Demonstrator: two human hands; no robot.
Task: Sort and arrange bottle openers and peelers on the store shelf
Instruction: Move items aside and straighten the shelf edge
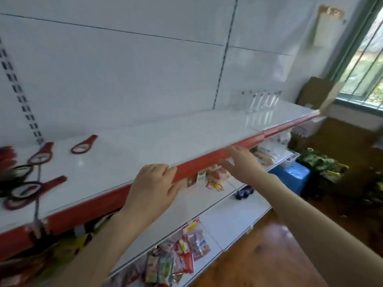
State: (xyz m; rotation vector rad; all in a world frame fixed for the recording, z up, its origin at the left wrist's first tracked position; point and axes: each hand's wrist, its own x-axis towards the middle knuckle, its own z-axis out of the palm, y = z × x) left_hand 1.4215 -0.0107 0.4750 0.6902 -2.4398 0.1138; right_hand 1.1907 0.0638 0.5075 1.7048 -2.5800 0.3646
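Several red and dark bottle openers lie on the white store shelf (pixel 165 133) at its left end: one (pixel 84 144) furthest right, another (pixel 41 153) behind the pile, a red one (pixel 49 184) nearer the front, and overlapping ones (pixel 19 191) at the left edge. My left hand (pixel 153 185) rests against the shelf's red front strip (pixel 199 164) with relaxed fingers and holds nothing. Further right, my right hand (pixel 242 164) reaches with straight fingers to the same strip, empty. No peeler is clearly visible.
Clear glass bottles (pixel 259 100) stand at the shelf's far right. Lower shelves hold packaged snacks (pixel 182 253) and small packets (pixel 215 177). A blue stool (pixel 294 175), a cardboard box (pixel 315 92) and a window (pixel 366 69) are to the right, above the wooden floor (pixel 269 255).
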